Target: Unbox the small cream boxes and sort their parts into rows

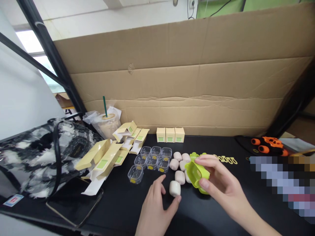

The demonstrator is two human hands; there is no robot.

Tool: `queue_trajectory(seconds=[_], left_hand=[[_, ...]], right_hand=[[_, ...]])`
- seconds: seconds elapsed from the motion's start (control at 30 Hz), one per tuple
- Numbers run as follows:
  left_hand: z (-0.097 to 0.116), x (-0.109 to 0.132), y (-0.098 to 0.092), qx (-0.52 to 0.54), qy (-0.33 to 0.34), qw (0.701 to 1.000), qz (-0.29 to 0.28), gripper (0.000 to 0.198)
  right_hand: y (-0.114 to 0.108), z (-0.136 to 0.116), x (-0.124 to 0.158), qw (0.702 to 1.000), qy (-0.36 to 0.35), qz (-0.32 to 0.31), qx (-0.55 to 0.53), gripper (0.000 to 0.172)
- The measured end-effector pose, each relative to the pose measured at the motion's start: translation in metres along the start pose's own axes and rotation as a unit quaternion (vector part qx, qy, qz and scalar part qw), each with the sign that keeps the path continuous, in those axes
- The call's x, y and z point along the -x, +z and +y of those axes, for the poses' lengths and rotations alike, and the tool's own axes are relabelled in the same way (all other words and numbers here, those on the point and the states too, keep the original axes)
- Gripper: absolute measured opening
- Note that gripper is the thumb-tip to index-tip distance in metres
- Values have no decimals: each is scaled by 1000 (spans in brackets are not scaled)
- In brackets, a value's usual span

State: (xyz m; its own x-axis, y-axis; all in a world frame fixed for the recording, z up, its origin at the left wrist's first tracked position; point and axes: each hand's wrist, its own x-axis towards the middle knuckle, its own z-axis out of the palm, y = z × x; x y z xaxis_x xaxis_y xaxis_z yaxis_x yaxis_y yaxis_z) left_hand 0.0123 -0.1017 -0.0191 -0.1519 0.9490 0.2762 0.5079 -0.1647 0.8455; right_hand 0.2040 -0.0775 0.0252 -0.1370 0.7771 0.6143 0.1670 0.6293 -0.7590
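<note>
My right hand (218, 182) grips a lime-green plastic mould (195, 173), tilted on its side above the black table (123, 203). My left hand (157, 206) curls round a pale, rounded dough-like lump (174, 188) on the table, thumb and fingers touching it. Several more pale lumps (178, 162) lie just behind. Left of them stand several small clear plastic cups (151, 160).
Three small yellow boxes (170, 134) stand against the cardboard wall (184, 88). Flat, unfolded yellow cartons (110, 154) lie to the left, beside an iced drink with a green straw (107, 123) and a black-and-white bag (41, 154). An orange object (268, 145) sits far right.
</note>
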Motion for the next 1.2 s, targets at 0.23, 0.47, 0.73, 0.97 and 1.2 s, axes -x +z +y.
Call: queue_trajectory(seconds=[0.23, 0.47, 0.73, 0.97, 1.2], left_hand=[[38, -16, -6, 268, -4, 954, -133, 26], [33, -21, 16, 490, -184, 837, -158, 43], [23, -11, 17, 438, -87, 890, -86, 32], [21, -5, 20, 419, -34, 905, -65, 24], [16, -5, 19, 390, -30, 919, -51, 19]], right_hand=[[7, 3, 5, 997, -38, -32, 51, 43], [7, 0, 1, 982, -91, -105, 129, 33], [15, 0, 6, 990, 70, -122, 31, 5], [26, 4, 11, 981, 172, -36, -85, 18], [38, 3, 17, 965, 221, -11, -143, 28]])
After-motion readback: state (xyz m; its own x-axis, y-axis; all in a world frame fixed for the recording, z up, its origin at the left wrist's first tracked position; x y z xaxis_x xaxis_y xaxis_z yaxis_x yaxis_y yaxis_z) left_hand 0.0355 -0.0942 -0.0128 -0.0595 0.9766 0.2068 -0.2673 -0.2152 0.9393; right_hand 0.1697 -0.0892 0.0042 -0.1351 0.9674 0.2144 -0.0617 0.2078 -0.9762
